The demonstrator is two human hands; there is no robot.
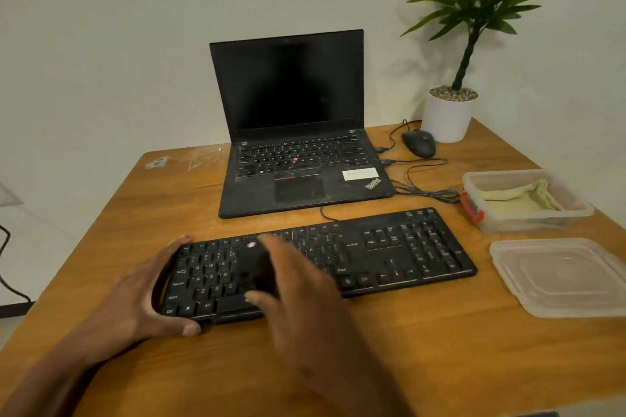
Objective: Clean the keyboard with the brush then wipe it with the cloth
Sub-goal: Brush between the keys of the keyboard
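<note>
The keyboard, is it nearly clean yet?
Not yet. Done: the lid is off the box. In hand: the left hand grips the keyboard at its left end, while the blurred right hand holds something dark, probably the brush, over the keys. Left: wiping; the cloth lies in the box.

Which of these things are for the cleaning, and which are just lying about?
For the job: keyboard, brush in right hand, left hand steadying, cloth in tub.
Lying about: laptop, mouse, plant, lid.
</note>
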